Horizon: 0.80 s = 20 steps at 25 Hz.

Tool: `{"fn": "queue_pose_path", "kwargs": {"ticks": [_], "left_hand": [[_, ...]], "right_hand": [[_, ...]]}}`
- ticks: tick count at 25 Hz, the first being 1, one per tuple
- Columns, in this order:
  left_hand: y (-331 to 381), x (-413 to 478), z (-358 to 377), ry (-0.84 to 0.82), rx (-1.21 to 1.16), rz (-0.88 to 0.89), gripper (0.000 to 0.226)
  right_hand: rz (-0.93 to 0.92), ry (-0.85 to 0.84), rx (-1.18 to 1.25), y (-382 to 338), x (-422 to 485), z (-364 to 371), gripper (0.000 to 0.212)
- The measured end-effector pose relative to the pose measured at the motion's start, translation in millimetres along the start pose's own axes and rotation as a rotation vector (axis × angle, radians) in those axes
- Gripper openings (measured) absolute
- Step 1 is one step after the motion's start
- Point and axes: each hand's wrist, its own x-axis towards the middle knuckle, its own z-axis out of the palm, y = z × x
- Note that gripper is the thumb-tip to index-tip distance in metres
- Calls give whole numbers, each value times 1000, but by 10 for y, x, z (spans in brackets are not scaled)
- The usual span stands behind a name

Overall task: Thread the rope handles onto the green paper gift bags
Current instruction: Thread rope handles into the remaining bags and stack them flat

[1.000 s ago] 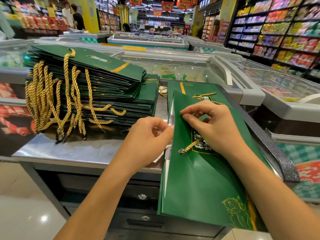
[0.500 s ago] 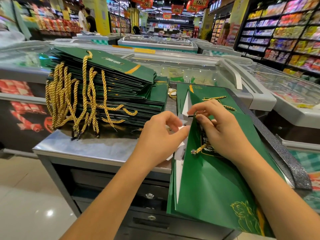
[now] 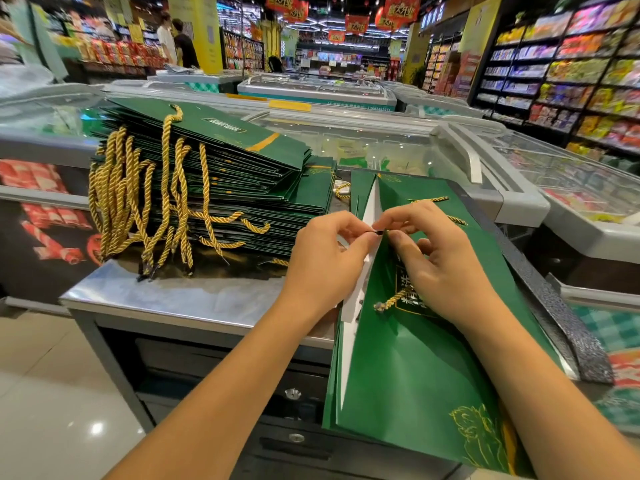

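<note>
A flat green paper gift bag (image 3: pixel 415 368) lies on top of a few more at the right of the metal counter, its mouth edge lifted so the white inside shows. A gold rope handle (image 3: pixel 389 301) hangs from it, its knotted end lying on the bag front. My left hand (image 3: pixel 329 258) and my right hand (image 3: pixel 436 258) meet at the bag's upper edge, both pinching the rope's thin black tip (image 3: pixel 375 232) between thumb and forefinger. My right palm rests on the bag front.
A tall stack of green bags (image 3: pixel 221 174) with gold rope handles (image 3: pixel 138 209) hanging over its front sits at the counter's left. The steel counter (image 3: pixel 166 299) has drawers below. Glass-topped freezers (image 3: pixel 381 140) stand behind, and shelves (image 3: pixel 571 71) line the right. Two people stand far back.
Both hands have risen from the bag's side fold to its upper edge and now pinch the rope's black tip together. The bag's mouth has opened wider, showing more white.
</note>
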Motion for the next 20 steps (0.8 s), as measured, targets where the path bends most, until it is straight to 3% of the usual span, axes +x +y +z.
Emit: {"fn": "queue_pose_path", "kwargs": {"ticks": [5, 9, 11, 14, 18, 20], "left_hand": [[-49, -140, -92, 89, -27, -94, 13], [4, -172, -207, 8, -264, -294, 13], [7, -164, -232, -58, -308, -369, 30], [-12, -170, -249, -153, -173, -379, 51], [35, -188, -257, -146, -214, -404, 37], [75, -207, -253, -134, -233, -421, 29]], "right_hand": [[-11, 6, -24, -29, -13, -2, 37], [-19, -16, -43, -34, -10, -15, 41], [-2, -12, -50, -22, -9, -25, 44], [90, 47, -38, -5, -9, -32, 50], [212, 172, -132, 42, 11, -29, 43], [330, 259, -53, 57, 23, -57, 35]]}}
